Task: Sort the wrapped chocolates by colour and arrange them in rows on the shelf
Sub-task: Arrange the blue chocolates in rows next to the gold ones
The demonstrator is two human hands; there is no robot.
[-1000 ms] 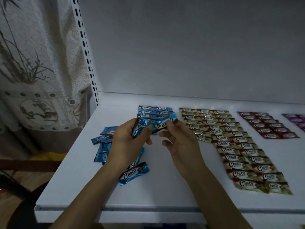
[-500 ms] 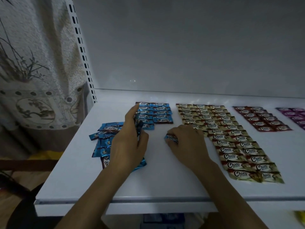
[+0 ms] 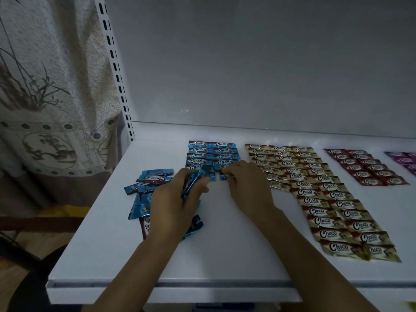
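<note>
At the foot of the blue rows (image 3: pixel 211 154), the right hand (image 3: pixel 247 188) pinches one blue chocolate (image 3: pixel 222 176) against the shelf (image 3: pixel 225 244); the left hand (image 3: pixel 177 203) clamps a bundle of spares (image 3: pixel 195 182) just beside it. Sliding fingers off could skew that piece or nudge neighbours; a slack left grip would spill foil across the rows. Both wrists sit low, knuckles arched, the left over the loose pile (image 3: pixel 146 192)

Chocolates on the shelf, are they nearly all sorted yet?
Mostly. Gold rows, red rows and purple rows, partly out of view, look done. Blue rows are started: the right hand pinches a blue one there, the left hand holds a bunch. A loose blue pile is left.
</note>
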